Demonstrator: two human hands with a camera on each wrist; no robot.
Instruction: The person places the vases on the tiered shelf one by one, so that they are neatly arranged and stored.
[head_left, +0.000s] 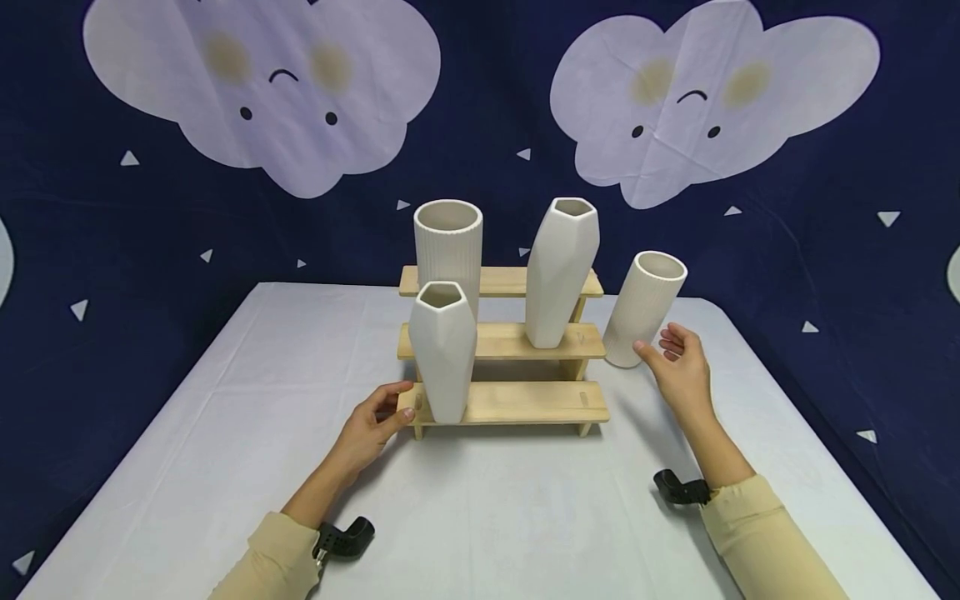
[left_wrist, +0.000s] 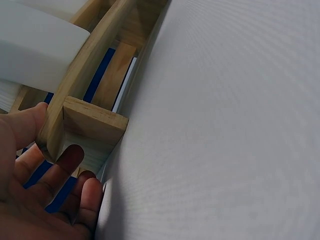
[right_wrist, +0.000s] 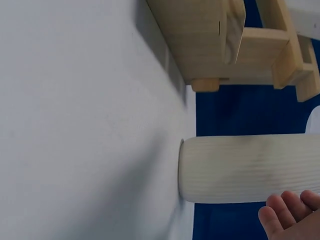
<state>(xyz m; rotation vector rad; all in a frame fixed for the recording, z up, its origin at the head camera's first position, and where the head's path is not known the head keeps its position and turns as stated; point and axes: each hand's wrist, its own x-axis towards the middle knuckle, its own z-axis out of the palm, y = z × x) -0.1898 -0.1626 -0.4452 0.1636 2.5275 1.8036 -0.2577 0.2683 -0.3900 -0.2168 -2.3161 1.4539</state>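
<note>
A three-step wooden stand (head_left: 517, 402) stands on the table. My left hand (head_left: 372, 423) grips the left end of its lowest board, thumb above and fingers (left_wrist: 67, 162) beneath. On that step, near the hand, stands a white faceted vase (head_left: 444, 354). A taller faceted vase (head_left: 561, 267) is on the middle step at right, and a ribbed cylindrical vase (head_left: 448, 250) rises behind at left, its base hidden. Right of the stand, another ribbed cylindrical vase (head_left: 643, 308) stands upright on the table. Beside it is my right hand (head_left: 682, 371), fingers loosely bent, not wrapped round it; contact is unclear.
A white cloth covers the table (head_left: 247, 417). Behind hangs a dark blue curtain (head_left: 480, 92) with clouds and small triangles. Each wrist wears a black camera mount, one at the left wrist (head_left: 347, 537), one at the right wrist (head_left: 681, 488).
</note>
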